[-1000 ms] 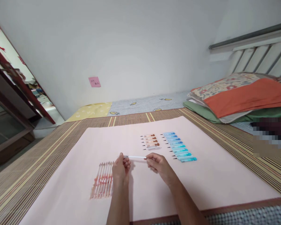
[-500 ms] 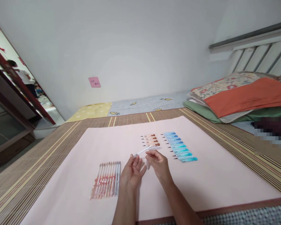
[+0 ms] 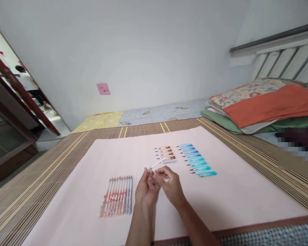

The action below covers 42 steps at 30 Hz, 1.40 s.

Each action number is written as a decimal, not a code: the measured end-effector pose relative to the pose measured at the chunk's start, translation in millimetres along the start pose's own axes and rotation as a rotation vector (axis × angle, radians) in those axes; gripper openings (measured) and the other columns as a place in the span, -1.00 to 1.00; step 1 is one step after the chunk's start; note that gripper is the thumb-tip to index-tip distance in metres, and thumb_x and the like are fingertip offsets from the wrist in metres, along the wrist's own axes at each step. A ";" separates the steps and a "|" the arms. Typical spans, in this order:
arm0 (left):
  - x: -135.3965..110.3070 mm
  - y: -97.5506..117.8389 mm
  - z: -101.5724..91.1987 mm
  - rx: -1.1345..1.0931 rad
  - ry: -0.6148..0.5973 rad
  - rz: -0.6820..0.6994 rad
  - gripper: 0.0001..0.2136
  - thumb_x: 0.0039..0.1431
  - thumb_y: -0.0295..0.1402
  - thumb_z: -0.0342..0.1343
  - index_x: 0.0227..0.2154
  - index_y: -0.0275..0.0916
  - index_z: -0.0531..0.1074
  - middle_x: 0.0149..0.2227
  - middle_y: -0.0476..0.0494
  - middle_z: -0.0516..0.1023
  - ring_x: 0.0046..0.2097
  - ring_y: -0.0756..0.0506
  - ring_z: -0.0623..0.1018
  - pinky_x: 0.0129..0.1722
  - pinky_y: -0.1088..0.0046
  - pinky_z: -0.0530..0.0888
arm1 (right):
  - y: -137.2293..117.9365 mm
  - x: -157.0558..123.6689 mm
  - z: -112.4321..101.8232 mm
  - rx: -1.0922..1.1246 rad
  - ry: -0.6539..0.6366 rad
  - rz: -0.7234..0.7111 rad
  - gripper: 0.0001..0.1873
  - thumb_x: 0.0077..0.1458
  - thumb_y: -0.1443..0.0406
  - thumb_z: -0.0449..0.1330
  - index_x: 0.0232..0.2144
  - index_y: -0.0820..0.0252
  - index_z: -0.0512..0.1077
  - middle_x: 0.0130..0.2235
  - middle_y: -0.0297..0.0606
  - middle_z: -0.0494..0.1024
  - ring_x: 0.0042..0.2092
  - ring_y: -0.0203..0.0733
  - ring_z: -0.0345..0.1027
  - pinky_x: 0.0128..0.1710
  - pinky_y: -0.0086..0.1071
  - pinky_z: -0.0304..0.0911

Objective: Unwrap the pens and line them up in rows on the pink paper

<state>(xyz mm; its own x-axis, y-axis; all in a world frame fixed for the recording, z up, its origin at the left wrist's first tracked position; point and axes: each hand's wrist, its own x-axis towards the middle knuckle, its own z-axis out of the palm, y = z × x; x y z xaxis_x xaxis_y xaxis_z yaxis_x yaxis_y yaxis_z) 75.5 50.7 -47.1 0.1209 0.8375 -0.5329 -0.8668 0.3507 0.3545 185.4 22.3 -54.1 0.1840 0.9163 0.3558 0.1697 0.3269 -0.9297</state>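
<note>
My left hand and my right hand meet over the pink sheet. A thin white refill rod sticks up and to the right from between their fingers. Both hands are closed in a pinch on it. A row of several clear pen barrels lies just left of my left hand. Beyond the hands lie a short row of brown pen tips and a longer row of blue pen tips.
The pink sheet lies on a striped mat on a bed. Folded bedding and an orange pillow are stacked at the right by a white headboard. A dark wooden door frame stands at the left. A pink note is on the wall.
A pen barrel was set down at the right end of the clear row. My left hand moved right and closed on the rod, which now points up-right.
</note>
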 end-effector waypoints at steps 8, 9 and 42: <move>-5.1 -9.4 3.5 -0.009 -0.043 -0.204 -0.79 0.29 -0.40 0.21 -0.48 -0.31 0.44 -0.56 -0.06 0.57 -0.69 0.13 0.30 -0.65 0.62 0.25 | -6.3 8.1 -15.6 0.133 0.217 0.087 -0.61 0.10 -0.05 0.29 -0.32 0.15 0.58 -0.34 -0.20 0.61 -0.30 -0.12 0.44 -0.28 -0.31 0.34; -5.3 -9.5 4.0 -0.014 -0.048 -0.207 -0.79 0.29 -0.40 0.20 -0.48 -0.32 0.45 -0.55 -0.07 0.57 -0.69 0.13 0.29 -0.65 0.62 0.24 | -5.5 8.4 -17.6 0.146 0.247 0.110 -0.59 0.09 -0.06 0.29 -0.33 0.16 0.59 -0.38 -0.22 0.59 -0.33 -0.14 0.42 -0.30 -0.31 0.33; -5.1 -2.2 0.4 0.293 -0.001 0.088 -0.83 0.05 -0.44 0.35 -0.30 -0.32 0.51 -0.49 0.00 0.54 -0.67 0.17 0.22 -0.69 0.64 0.14 | 18.5 36.5 -76.3 -0.656 -0.088 -0.024 -0.78 0.18 0.43 0.06 -0.29 0.13 0.50 -0.18 -0.25 0.48 -0.18 -0.20 0.39 -0.20 -0.39 0.18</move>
<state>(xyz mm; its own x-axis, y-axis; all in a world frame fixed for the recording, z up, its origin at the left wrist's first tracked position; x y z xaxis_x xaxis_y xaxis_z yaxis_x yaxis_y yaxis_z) 77.0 45.9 -44.9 0.0523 0.8705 -0.4894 -0.6977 0.3825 0.6058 269.1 44.2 -51.0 0.0980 0.9352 0.3404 0.7321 0.1640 -0.6611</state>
